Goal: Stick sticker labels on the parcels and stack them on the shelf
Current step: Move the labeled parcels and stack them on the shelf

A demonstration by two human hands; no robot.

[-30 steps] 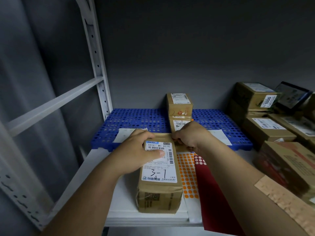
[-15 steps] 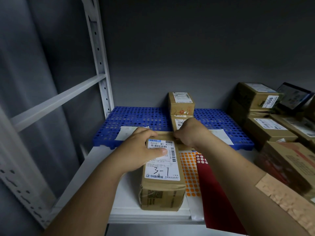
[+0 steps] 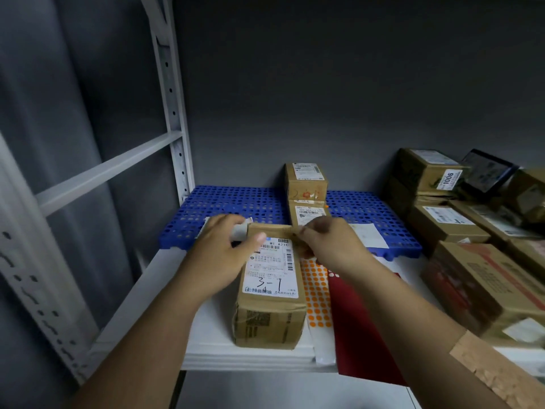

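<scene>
A brown cardboard parcel [image 3: 269, 314] with a white shipping label marked "3-1" lies lengthwise on the white shelf [image 3: 159, 293]. My left hand [image 3: 218, 258] lies against its left side, thumb on the label's top left and fingers reaching past the far edge. My right hand [image 3: 327, 246] has its fingertips pinched at the parcel's far right corner. Whether a sticker sits under them is hidden. A sheet of orange dot stickers [image 3: 317, 293] lies right beside the parcel, partly over a red sheet [image 3: 362, 320].
A blue perforated pallet [image 3: 233, 205] covers the back of the shelf, with two small parcels [image 3: 306, 181] stacked on it and white papers [image 3: 368, 234]. Several more cardboard parcels [image 3: 483, 287] crowd the right side. The shelf's white upright [image 3: 172, 107] stands at left.
My left hand has slid toward the parcel's far left corner, uncovering more of the label. My right hand stays pinched at the far corner. The view has shifted slightly.
</scene>
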